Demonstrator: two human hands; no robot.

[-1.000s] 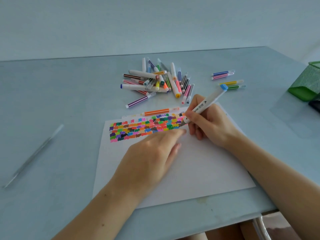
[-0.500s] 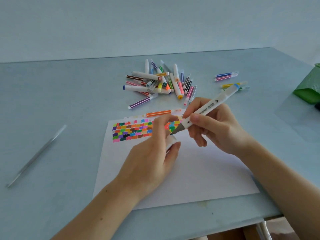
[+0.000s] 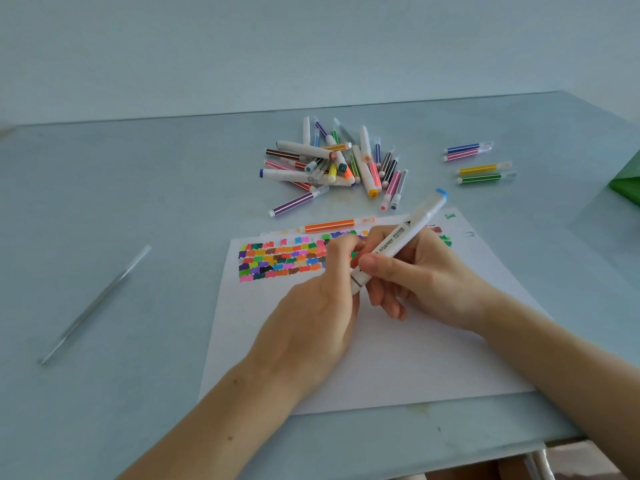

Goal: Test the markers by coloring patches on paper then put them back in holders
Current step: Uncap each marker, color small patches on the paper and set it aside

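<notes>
A white sheet of paper [image 3: 398, 351] lies on the table, with rows of colored patches [image 3: 277, 261] across its top left. My right hand [image 3: 419, 275] grips a white marker with a blue end cap [image 3: 405, 237], held slanted above the paper. My left hand [image 3: 318, 317] holds the marker's lower end, fingers curled round the cap there; the tip is hidden. A pile of several markers [image 3: 336, 164] lies beyond the paper. An orange marker [image 3: 332, 225] rests along the paper's top edge.
Pairs of thin markers lie at the right: blue and pink [image 3: 465, 151], yellow and green [image 3: 485, 173]. A green mesh holder [image 3: 627, 188] sits at the right edge. A clear thin stick [image 3: 93, 304] lies at the left. The table's front edge is near my forearms.
My right hand lifted the marker off the patches. My left hand left the paper and closed over the marker's tip end, which showed bare half a second ago.
</notes>
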